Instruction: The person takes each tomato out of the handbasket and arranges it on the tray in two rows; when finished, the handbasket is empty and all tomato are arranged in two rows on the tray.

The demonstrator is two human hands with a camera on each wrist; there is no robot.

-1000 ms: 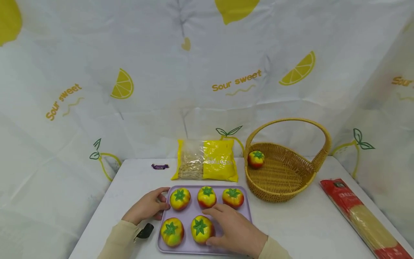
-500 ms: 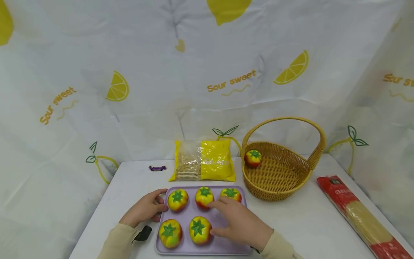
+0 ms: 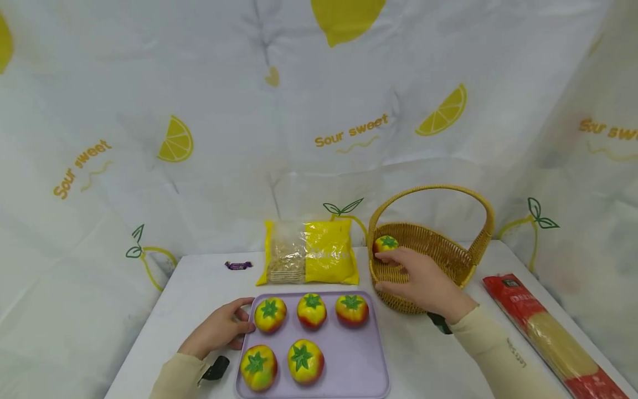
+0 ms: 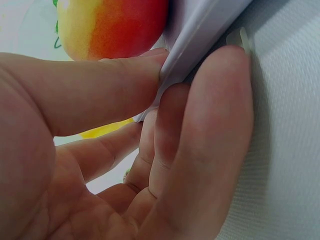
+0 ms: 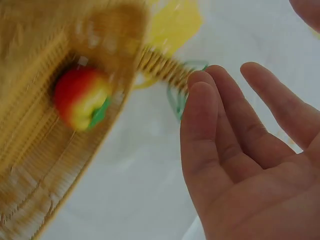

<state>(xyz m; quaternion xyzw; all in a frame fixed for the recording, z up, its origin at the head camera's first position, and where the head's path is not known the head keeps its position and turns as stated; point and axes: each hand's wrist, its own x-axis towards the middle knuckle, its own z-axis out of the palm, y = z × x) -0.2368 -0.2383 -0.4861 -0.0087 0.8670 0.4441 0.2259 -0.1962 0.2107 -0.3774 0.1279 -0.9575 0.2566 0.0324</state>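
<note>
My left hand (image 3: 216, 331) grips the left edge of a lilac tray (image 3: 354, 363). In the left wrist view its thumb presses on the rim while the fingers curl along the outer side. On the tray sit several yellow-red artificial fruits with green star-shaped tops, three in the back row, including one at the right (image 3: 352, 310), and two in front. My right hand (image 3: 418, 281) hovers over the near left part of a wicker basket (image 3: 451, 252), fingers extended and holding nothing. Inside the basket, against its left wall, lies one similar fruit (image 5: 82, 97), partly covered by that hand in the head view.
A yellow, partly clear food packet (image 3: 311, 252) stands behind the tray. To its left lies a small purple wrapped candy (image 3: 238, 266). A long red-ended noodle pack (image 3: 555, 338) lies at the table's right side. The basket's tall handle (image 3: 438, 187) arches over it.
My right hand has left the tray area and moved right and away to the basket. My left hand keeps its grip on the tray. The head view has shifted slightly.
</note>
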